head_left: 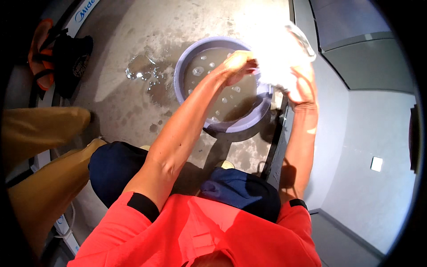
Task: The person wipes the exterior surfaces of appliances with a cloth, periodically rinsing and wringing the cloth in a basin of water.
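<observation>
A bright white item point(278, 58), washed out by glare, is held above the right side of a round lilac basin point(180, 78). Its kind cannot be made out; a pale grey curved rim shows at its upper right. My right hand point(304, 86) is closed around its lower right side. My left hand point(238, 66) is over the basin at the item's left edge, its fingers curled in and partly lost in the glare; what they grip is hidden. Murky grey-brown water point(213, 86) with patches of foam stands in the basin below both hands.
Wet concrete point(151, 82) lies left of the basin. Orange and black sandals point(42, 55) and a black bag-like thing point(73, 64) are at the far left. Wooden-looking legs point(44, 127) jut in at left. Grey panels point(333, 120) rise along the right.
</observation>
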The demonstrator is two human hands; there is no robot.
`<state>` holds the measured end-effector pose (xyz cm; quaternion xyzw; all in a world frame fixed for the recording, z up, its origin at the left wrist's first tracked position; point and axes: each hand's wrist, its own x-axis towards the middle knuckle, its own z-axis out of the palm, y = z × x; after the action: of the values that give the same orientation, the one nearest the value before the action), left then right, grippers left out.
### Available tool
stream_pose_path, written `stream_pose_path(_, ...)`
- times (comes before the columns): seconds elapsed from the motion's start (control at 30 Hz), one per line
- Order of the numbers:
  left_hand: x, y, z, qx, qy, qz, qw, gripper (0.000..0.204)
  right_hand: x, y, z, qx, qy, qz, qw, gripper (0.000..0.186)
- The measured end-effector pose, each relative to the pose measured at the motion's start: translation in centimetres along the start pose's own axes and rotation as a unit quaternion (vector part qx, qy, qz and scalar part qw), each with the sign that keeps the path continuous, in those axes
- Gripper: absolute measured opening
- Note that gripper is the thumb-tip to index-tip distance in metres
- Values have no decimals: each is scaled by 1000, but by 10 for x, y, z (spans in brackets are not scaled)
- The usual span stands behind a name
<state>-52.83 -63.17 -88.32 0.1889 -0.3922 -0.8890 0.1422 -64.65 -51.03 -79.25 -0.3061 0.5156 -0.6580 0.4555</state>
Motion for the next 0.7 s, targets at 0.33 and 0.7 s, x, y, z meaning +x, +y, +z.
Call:
stream_pose_path(0.33, -50, 28, 37, 136, -25, 342, 929, 32, 31, 11, 67, 314, -190, 51, 929, 67)
stream_pose_path(0.7, -56, 21, 36, 336, 122, 425, 831, 32, 45, 43, 79, 103, -99, -79, 986, 37)
